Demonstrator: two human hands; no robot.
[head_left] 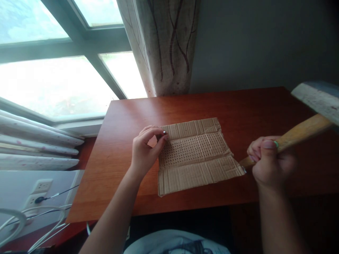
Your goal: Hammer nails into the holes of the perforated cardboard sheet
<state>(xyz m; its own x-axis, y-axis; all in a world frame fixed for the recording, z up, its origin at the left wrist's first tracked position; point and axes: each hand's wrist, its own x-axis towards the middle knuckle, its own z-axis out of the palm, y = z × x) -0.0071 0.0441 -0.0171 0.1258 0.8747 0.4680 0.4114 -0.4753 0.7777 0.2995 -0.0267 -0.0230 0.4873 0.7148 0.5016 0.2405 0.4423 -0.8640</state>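
**Entry: nail pinched at the cardboard's corner, hammer held aloft — hazards noted**

Item 1. Left hand [144,151]: thumb and forefinger pressed together on a small nail [164,132]. Only its silver head shows, and the shank is hidden behind the fingertips. It stands at the ten o'clock corner of the cardboard.

Item 2. Cardboard [196,155]: a creased, flattened sheet lying loose on the table [127,116]. The middle panel is dotted with rows of small holes. Nothing weighs the sheet down.

Item 3. Right hand [267,160]: fist wrapped tight round the lower end of the hammer [304,128]. It sits at three o'clock from the sheet, and the worn head is lifted off toward two o'clock, well clear of the table.

Item 4. Surroundings: curtain [169,46] at twelve o'clock and window [53,81] at ten. Cables [39,225] trail past the table edge at eight.

Hazards, as judged from where I stand:
- The fingertips sit right under the nail head, so a blow slightly off line would land on them.
- The grip on the nail is light and high. A glancing hit could tip it or send it skittering.
- The sheet is thin and unanchored — it may slide or buckle along its creases.
- Only the cardboard lies between the nail's point and the polished wood, so a firm blow could mark the table.
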